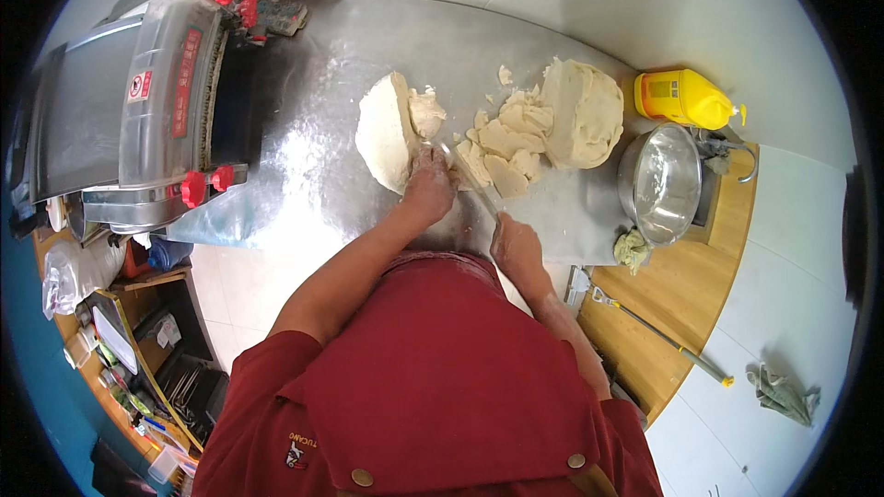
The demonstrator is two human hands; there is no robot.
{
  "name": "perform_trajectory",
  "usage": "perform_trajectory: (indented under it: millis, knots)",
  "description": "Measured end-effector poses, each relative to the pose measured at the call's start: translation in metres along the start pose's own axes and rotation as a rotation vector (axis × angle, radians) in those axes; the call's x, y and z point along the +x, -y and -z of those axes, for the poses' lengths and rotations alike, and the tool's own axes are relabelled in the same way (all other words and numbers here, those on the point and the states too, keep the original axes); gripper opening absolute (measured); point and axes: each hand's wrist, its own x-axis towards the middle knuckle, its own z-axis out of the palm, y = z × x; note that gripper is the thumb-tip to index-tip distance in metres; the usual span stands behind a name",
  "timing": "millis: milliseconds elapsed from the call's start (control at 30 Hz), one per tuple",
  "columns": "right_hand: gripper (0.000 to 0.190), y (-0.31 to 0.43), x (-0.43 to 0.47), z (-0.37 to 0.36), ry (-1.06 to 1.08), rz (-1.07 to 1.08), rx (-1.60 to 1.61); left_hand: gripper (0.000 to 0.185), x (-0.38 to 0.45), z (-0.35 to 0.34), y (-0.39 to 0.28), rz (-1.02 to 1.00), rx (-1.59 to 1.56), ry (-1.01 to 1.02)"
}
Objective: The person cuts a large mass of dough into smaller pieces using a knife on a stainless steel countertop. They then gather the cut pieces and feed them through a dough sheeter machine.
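Note:
My right hand (518,245) grips the handle of a long-bladed knife (483,197), whose blade slants up and left across the steel tabletop (311,152). Just left of the blade, my left hand (431,186) lies against the lower right edge of a thick pale dough block (382,132); its fingertips are partly hidden. A smaller rough dough lump (427,112) sits beside that block, above my fingers. To the right of the knife, flat cut dough slices (510,138) lie in an overlapping heap. They touch a larger dough mass (585,116) with a creased surface.
A dough-rolling machine (166,96) with red knobs occupies the table's left end. Toward the right stand a steel bowl (666,186) and a yellow pump jug (680,96), with a crumpled cloth (631,250) at the table edge. A wall runs along the back. Cluttered shelves (138,359) are at lower left.

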Motion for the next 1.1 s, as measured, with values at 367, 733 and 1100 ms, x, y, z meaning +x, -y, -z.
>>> perform_trajectory:
  millis: [367,733,1100]
  knots:
    - [0.014,-0.009,-0.001,0.0,0.118,-0.033,-0.041,0.054,0.0,-0.003,0.004,-0.031,0.108,0.168]
    - [0.014,-0.024,0.068,-0.053,-0.006,-0.06,-0.072,0.054,0.002,0.018,-0.019,0.13,-0.019,0.173]
    - [0.021,-0.074,0.094,-0.076,-0.145,0.145,0.044,0.054,0.0,0.019,-0.013,0.052,0.019,0.143]
